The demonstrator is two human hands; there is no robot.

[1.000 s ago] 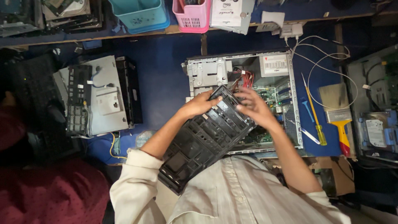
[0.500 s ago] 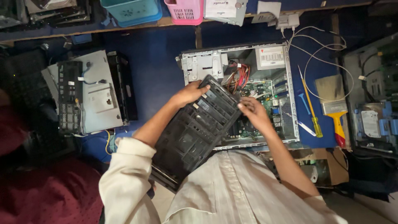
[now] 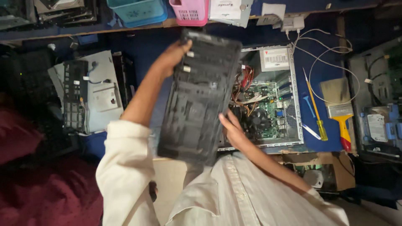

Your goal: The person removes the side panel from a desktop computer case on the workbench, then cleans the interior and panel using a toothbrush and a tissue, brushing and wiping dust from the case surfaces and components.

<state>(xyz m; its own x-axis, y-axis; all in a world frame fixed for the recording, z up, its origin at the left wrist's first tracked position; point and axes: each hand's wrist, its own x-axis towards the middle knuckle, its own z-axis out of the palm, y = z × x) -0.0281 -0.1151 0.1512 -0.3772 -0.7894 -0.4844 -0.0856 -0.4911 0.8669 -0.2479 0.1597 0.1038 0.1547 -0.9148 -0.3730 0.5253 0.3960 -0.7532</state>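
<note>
Black front panel (image 3: 199,94) now lifted clear of open computer case (image 3: 268,96), swung from slanting across the lap to near upright, at 9 o'clock of the motherboard (image 3: 261,106). Left hand (image 3: 173,56) clamped on the panel's upper edge at 11 o'clock; right hand (image 3: 232,132) spread flat against its lower right edge. Interior newly exposed. Yellow-handled screwdriver (image 3: 316,106) at 3 o'clock, untouched.

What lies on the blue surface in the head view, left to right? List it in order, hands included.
Grey side cover with cables → left hand → black front panel → right hand → open computer case → yellow-handled screwdriver → yellow-handled brush.
</note>
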